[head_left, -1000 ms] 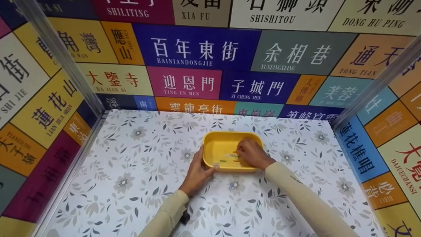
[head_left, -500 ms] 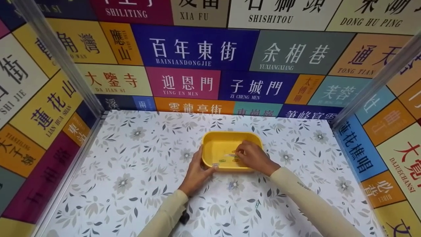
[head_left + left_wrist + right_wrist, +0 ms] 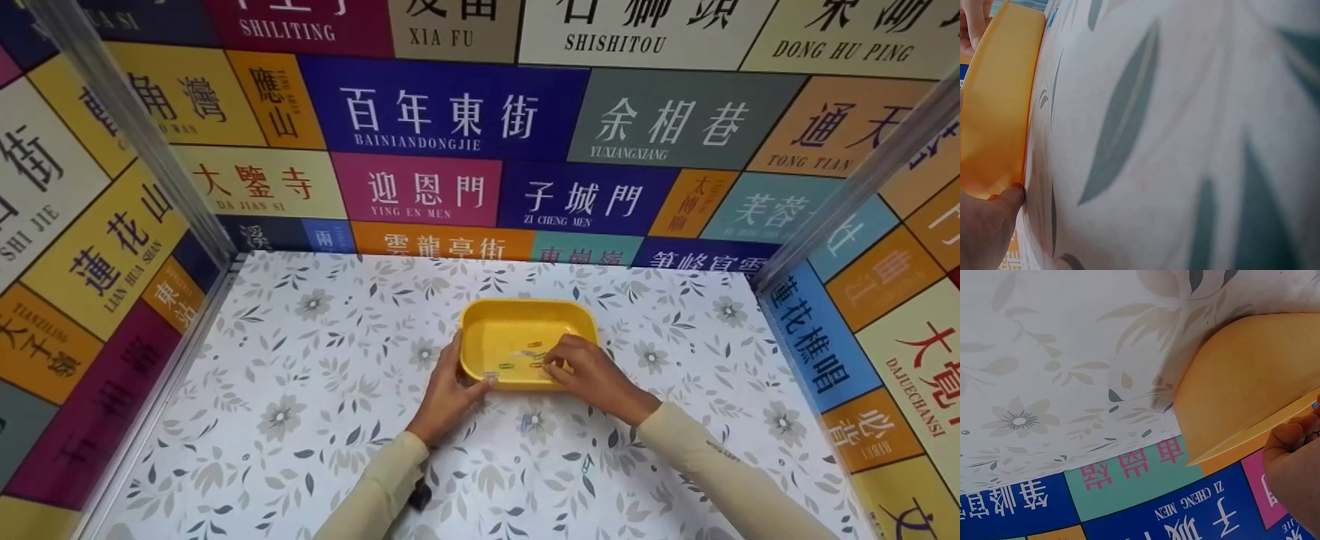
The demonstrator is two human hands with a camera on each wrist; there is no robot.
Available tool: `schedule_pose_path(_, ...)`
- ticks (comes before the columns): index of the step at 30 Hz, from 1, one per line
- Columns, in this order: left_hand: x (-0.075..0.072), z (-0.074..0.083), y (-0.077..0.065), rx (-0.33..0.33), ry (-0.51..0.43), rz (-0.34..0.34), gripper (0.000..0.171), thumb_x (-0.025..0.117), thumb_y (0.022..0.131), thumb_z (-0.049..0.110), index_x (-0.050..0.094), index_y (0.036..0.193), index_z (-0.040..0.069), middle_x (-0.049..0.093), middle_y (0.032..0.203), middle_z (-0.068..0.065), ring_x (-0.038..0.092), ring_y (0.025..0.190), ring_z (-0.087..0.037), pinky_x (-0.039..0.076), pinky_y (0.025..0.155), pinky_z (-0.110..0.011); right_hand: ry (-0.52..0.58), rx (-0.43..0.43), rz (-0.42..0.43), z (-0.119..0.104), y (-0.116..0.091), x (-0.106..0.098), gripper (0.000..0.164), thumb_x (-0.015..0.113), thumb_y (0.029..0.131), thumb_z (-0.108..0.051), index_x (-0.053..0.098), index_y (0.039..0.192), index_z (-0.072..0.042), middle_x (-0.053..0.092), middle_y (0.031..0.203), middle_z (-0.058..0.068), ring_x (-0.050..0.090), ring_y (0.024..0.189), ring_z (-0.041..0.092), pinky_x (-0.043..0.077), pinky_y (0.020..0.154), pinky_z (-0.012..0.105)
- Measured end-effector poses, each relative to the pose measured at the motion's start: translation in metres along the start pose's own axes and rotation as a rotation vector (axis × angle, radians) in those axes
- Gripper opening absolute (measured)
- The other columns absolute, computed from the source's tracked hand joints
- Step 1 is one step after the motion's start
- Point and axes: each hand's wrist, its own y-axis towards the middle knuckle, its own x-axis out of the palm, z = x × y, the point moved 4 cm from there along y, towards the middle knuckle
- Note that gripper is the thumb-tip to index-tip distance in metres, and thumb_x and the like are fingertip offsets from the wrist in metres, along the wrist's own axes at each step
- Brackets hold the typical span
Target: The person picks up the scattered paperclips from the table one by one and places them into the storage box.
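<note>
A yellow rectangular box (image 3: 495, 330) stands on the flowered tabletop, also seen from outside in the left wrist view as a yellow wall (image 3: 999, 101). My left hand (image 3: 448, 394) holds its left end, thumb at the near rim and fingers along the side. Several small paper clips lie on its floor, among them a green paper clip (image 3: 506, 366) and an orange paper clip (image 3: 535, 344). My right hand (image 3: 589, 371) reaches over the near right rim, its thumb and forefinger bent close together beside another orange clip. Whether anything is between those fingertips cannot be told.
On the cloth in front of the box lie a bluish clip (image 3: 526, 424) and a green clip (image 3: 586, 466). Printed sign panels (image 3: 442, 105) enclose the tabletop at the back and both sides. A small dark object (image 3: 421, 495) shows by my left sleeve.
My right hand has drawn back toward the near right side inside the box, uncovering the farther orange clip. My left hand has kept its hold on the box.
</note>
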Motion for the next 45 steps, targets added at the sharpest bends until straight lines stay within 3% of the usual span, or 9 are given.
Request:
schedule_pose_path(12,0.000,-0.001,0.001,-0.013,0.018,0.006,0.113,0.087,0.096,0.030,0.011,0.179,0.023,0.025,0.181,-0.010,0.029,0.165,-0.022,0.024,0.135,-0.041,-0.037,-0.034,-0.006,-0.014,-0.020,0.000,0.009,0.079,0.102,-0.007,0.082,0.110,-0.007,0.066,0.101,-0.003,0.062,0.093,0.014,0.059,0.086,0.031)
schedule_pose_path(22,0.000,0.000,0.000,0.059,0.009,0.006,0.111,0.086,0.097,0.023,0.012,0.178,0.013,0.027,0.178,-0.018,0.036,0.162,-0.031,0.030,0.132,-0.043,-0.063,-0.252,0.073,-0.022,-0.045,0.013,0.012,0.084,0.094,0.000,0.079,0.102,-0.007,0.066,0.097,0.000,0.062,0.089,0.014,0.058,0.078,0.030)
schedule_pose_path(36,0.000,0.000,0.000,0.053,0.016,0.014,0.111,0.086,0.096,0.020,0.012,0.179,0.018,0.027,0.179,-0.016,0.033,0.164,-0.029,0.027,0.134,-0.042,-0.084,-0.256,0.038,-0.016,-0.059,0.035,0.016,0.085,0.092,0.000,0.078,0.103,-0.009,0.067,0.099,-0.001,0.063,0.089,0.012,0.058,0.077,0.030)
schedule_pose_path(45,0.000,-0.001,0.000,0.052,0.013,0.012,0.110,0.085,0.097,0.021,0.012,0.178,0.015,0.026,0.179,-0.017,0.033,0.164,-0.030,0.027,0.134,-0.043,-0.077,-0.310,0.025,-0.018,-0.062,0.047,0.015,0.085,0.093,-0.001,0.080,0.106,-0.006,0.069,0.103,0.002,0.065,0.092,0.014,0.060,0.080,0.032)
